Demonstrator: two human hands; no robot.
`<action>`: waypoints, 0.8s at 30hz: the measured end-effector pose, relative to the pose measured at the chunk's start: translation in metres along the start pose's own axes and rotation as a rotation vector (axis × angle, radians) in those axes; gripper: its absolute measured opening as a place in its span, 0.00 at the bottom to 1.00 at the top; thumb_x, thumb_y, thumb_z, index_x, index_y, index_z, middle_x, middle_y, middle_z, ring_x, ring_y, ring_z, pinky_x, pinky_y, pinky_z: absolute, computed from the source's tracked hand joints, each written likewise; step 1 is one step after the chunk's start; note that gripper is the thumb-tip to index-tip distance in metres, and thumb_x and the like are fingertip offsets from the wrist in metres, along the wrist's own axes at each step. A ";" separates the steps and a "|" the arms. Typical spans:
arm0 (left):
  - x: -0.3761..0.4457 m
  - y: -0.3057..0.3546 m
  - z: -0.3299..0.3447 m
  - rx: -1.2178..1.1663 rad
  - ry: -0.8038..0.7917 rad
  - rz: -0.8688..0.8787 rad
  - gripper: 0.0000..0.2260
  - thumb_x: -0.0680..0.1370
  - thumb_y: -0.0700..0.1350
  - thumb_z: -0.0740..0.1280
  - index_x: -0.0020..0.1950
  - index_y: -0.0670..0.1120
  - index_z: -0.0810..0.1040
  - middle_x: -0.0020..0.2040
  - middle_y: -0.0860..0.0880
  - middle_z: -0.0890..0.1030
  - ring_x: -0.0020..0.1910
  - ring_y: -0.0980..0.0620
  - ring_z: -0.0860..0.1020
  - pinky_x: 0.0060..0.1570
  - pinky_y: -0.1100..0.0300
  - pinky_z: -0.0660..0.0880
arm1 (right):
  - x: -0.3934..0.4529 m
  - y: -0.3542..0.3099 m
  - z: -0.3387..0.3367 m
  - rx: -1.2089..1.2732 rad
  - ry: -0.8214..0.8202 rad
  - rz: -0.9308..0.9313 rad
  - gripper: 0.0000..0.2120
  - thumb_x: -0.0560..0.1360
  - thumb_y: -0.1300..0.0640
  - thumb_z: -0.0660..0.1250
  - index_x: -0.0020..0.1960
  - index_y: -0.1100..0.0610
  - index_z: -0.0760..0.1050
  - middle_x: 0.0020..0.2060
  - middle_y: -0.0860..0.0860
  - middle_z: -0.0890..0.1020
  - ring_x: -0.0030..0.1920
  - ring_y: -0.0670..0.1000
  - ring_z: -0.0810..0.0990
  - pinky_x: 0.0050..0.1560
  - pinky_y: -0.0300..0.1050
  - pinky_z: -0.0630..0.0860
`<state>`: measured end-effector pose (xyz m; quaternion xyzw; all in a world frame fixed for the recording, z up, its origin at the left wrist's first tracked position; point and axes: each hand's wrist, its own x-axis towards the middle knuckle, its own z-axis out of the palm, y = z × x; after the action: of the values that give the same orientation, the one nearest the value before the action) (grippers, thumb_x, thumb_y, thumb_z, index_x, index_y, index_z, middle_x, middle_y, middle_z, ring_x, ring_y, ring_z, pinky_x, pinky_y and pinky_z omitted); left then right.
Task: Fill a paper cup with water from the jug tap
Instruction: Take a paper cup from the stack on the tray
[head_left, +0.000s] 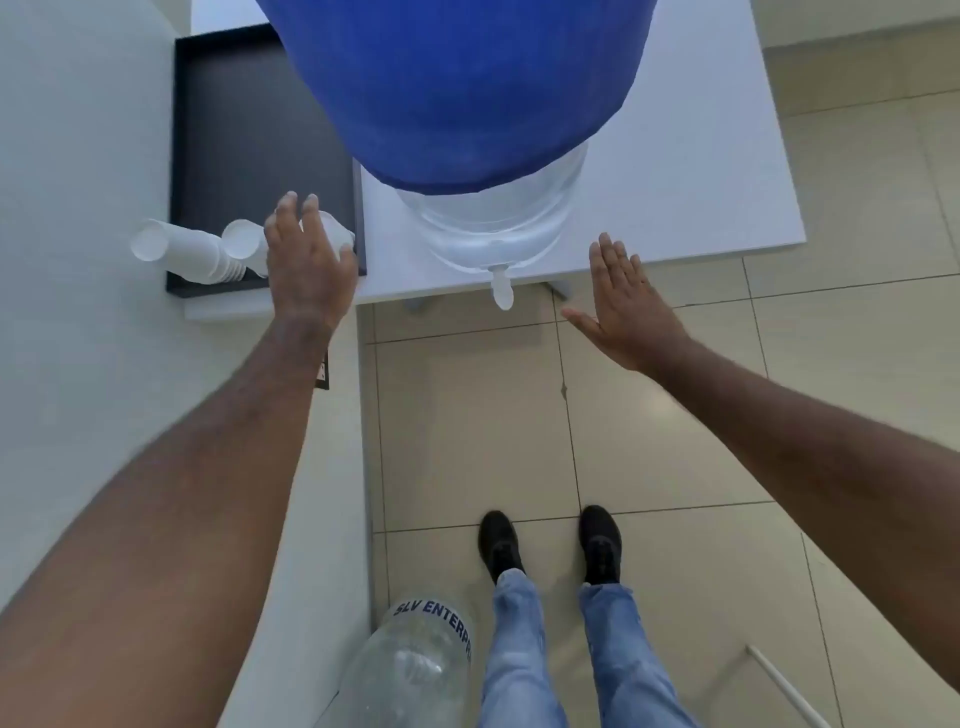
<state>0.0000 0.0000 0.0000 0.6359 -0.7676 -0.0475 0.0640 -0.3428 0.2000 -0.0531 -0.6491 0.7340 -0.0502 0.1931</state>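
Observation:
A big water jug with a blue cover (457, 88) and a clear lower part stands on a white table (701, 171). Its white tap (502, 291) sticks out over the table's front edge. Two stacks of white paper cups lie on their sides in a black tray (234, 130): one stack (187, 252) at the left, the other (244, 241) partly under my left hand (306, 260). That hand lies over the second stack with fingers stretched out; I cannot tell if it touches. My right hand (628, 301) hovers flat and empty, right of the tap.
A white wall or cabinet side (78, 338) fills the left. An empty clear jug with printed letters (415, 660) lies on the tiled floor by my feet (550, 545). A thin white rod (779, 680) lies on the floor at the lower right.

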 end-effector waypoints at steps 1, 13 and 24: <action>0.005 -0.001 0.000 -0.009 -0.028 -0.022 0.30 0.85 0.48 0.67 0.83 0.42 0.60 0.84 0.39 0.60 0.82 0.36 0.61 0.81 0.42 0.63 | -0.001 -0.001 0.003 -0.009 0.010 -0.006 0.43 0.85 0.38 0.55 0.85 0.66 0.42 0.85 0.63 0.44 0.86 0.60 0.43 0.85 0.55 0.42; 0.021 -0.010 0.014 -0.070 -0.141 -0.053 0.26 0.87 0.40 0.64 0.82 0.38 0.60 0.78 0.36 0.66 0.72 0.33 0.70 0.73 0.40 0.70 | -0.009 -0.013 0.013 0.103 0.036 0.008 0.38 0.85 0.41 0.58 0.85 0.64 0.51 0.85 0.62 0.53 0.86 0.61 0.51 0.85 0.57 0.47; -0.094 0.013 -0.002 -0.583 0.153 -0.102 0.25 0.87 0.44 0.63 0.83 0.41 0.59 0.79 0.41 0.66 0.78 0.43 0.65 0.79 0.59 0.61 | -0.033 -0.017 0.032 0.236 0.077 0.078 0.32 0.77 0.53 0.71 0.78 0.60 0.65 0.71 0.57 0.73 0.69 0.61 0.74 0.69 0.63 0.71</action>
<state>0.0045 0.0950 0.0005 0.6301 -0.6817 -0.2208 0.2992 -0.3134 0.2350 -0.0704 -0.5905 0.7545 -0.1536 0.2419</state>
